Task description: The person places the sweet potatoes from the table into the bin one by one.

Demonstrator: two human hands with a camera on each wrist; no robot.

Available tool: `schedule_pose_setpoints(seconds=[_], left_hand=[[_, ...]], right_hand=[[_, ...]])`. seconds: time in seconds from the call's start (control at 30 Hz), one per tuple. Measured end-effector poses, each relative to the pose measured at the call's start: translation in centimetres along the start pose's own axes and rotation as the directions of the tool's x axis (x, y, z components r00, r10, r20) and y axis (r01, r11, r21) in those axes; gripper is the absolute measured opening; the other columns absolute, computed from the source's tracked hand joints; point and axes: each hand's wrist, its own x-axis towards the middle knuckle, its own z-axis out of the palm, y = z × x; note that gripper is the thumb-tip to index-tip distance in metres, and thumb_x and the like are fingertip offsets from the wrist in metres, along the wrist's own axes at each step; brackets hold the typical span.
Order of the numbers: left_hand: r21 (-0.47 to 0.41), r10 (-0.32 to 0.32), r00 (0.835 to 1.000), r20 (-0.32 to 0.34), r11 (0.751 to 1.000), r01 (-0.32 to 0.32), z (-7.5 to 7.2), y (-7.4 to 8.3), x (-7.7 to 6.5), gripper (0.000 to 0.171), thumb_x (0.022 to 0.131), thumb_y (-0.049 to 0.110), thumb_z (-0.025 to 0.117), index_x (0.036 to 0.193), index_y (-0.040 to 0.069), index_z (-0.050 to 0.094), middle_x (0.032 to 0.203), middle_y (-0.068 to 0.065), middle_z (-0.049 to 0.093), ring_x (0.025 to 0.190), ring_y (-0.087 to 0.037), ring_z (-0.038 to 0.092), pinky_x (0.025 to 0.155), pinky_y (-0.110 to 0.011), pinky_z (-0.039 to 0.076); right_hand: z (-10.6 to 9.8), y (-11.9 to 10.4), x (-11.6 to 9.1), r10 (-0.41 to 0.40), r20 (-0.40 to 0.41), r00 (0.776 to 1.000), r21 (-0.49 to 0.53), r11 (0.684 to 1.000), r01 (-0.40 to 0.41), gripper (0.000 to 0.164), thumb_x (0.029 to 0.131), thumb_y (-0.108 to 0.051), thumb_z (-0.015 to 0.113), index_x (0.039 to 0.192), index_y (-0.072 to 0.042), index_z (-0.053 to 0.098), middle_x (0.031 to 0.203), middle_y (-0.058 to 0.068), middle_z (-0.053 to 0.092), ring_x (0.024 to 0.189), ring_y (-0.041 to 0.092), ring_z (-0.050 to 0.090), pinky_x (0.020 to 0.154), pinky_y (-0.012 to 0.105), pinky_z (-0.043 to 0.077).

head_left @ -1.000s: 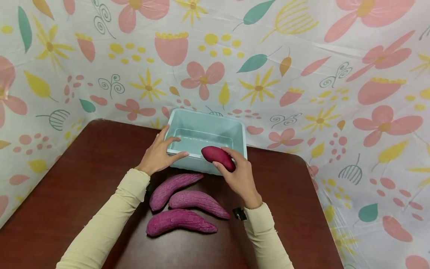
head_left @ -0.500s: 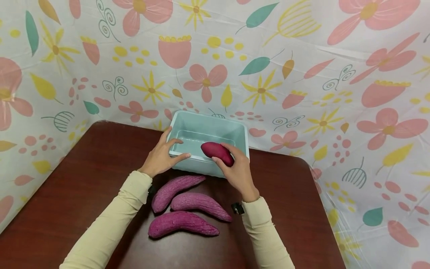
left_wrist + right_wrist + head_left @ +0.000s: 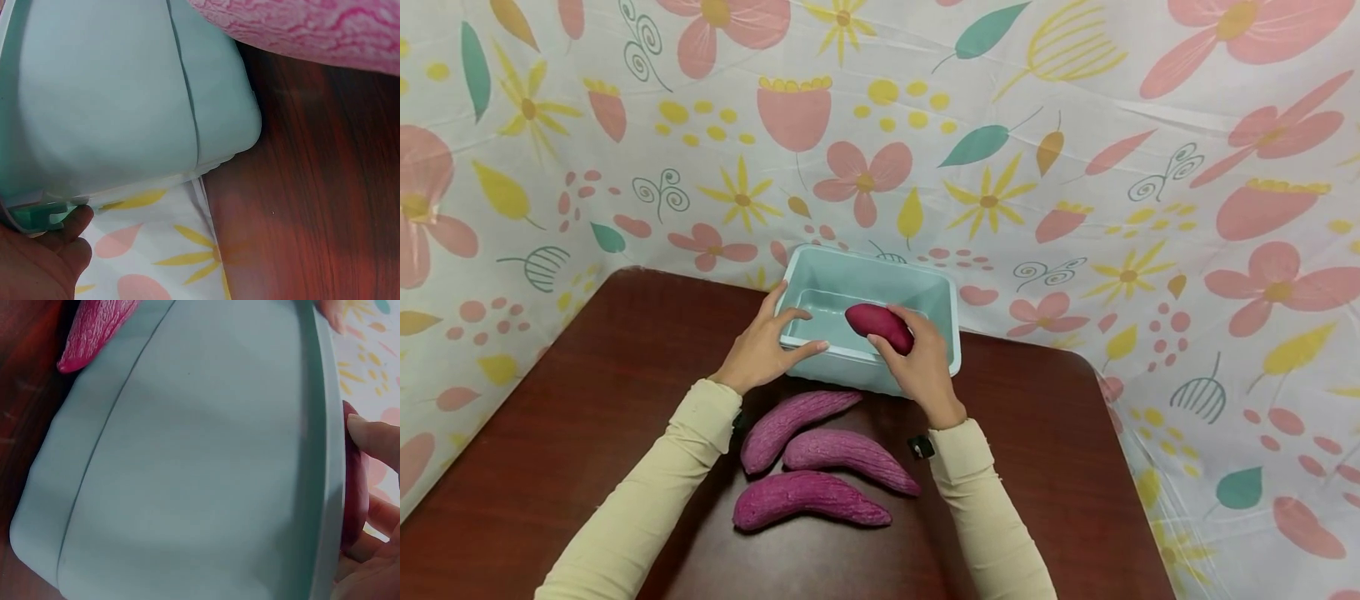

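Observation:
My right hand (image 3: pixel 921 358) holds a smooth dark-red sweet potato (image 3: pixel 880 325) between thumb and fingers, over the open light-blue plastic bin (image 3: pixel 871 375). In the right wrist view the sweet potato (image 3: pixel 355 487) shows just past the bin's front rim. My left hand (image 3: pixel 760 346) grips the bin's left front corner, thumb over the front rim and fingers at the left end; the left wrist view shows curled fingers (image 3: pixel 74 240) at that rim. Three long, curved, ridged purple vegetables lie in front of the bin: a back one (image 3: pixel 786 427), a middle one (image 3: pixel 850 458) and a front one (image 3: pixel 808 498).
The bin stands at the back of a dark brown wooden table (image 3: pixel 1052 467), close to a white floral cloth (image 3: pixel 865 117) hanging behind. Black straps with small devices sit at both wrists. The bin's inner floor shows no contents in the head view.
My right hand has carried the sweet potato slightly forward and left, further over the bin. The left hand stays on the bin's corner, and the three vegetables lie as before.

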Motion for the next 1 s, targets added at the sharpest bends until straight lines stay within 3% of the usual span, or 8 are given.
schedule_pose_setpoints(seconds=[0.23, 0.53, 0.87, 1.0], left_hand=[[-0.007, 0.006, 1.000, 0.002, 1.000, -0.006, 0.1, 0.1, 0.0, 0.067, 0.085, 0.074, 0.061, 0.133, 0.027, 0.060, 0.172, 0.003, 0.003, 0.130, -0.033, 0.057, 0.078, -0.046, 0.055], [-0.001, 0.002, 1.000, 0.001, 1.000, -0.002, -0.1, 0.0, 0.0, 0.068, 0.085, 0.074, 0.061, 0.134, 0.027, 0.059, 0.172, 0.003, 0.001, 0.119, -0.035, 0.064, 0.073, -0.043, 0.054], [0.001, 0.006, 1.000, -0.003, 1.000, -0.006, -0.2, 0.0, 0.0, 0.068, 0.086, 0.072, 0.062, 0.135, 0.026, 0.059, 0.172, 0.002, 0.000, 0.123, -0.037, 0.062, 0.075, -0.046, 0.055], [0.001, 0.009, 1.000, 0.003, 1.000, -0.009, -0.1, 0.0, -0.1, 0.067, 0.086, 0.072, 0.062, 0.135, 0.026, 0.059, 0.172, 0.001, 0.001, 0.122, -0.037, 0.063, 0.074, -0.045, 0.055]], right_hand=[[0.4, 0.4, 0.4, 0.033, -0.008, 0.999, -0.008, 0.999, -0.033, 0.051, 0.088, -0.030, 0.079, 0.132, -0.009, 0.065, 0.125, 0.012, 0.070, 0.105, 0.033, 0.061, 0.083, 0.046, 0.050], [0.5, 0.5, 0.2, 0.018, 0.051, 0.999, -0.024, 1.000, -0.017, 0.052, 0.092, -0.033, 0.075, 0.136, -0.010, 0.062, 0.136, 0.013, 0.065, 0.129, 0.035, 0.055, 0.113, 0.052, 0.038], [0.2, -0.7, -0.9, -0.019, 0.064, 0.998, 0.030, 0.999, 0.017, 0.051, 0.091, -0.030, 0.076, 0.136, -0.010, 0.062, 0.136, 0.012, 0.065, 0.129, 0.034, 0.055, 0.119, 0.056, 0.031], [0.1, -0.9, -1.9, -0.040, 0.019, 0.999, 0.049, 0.998, 0.039, 0.053, 0.090, -0.027, 0.078, 0.137, -0.011, 0.062, 0.134, 0.012, 0.065, 0.128, 0.033, 0.056, 0.115, 0.055, 0.036]])
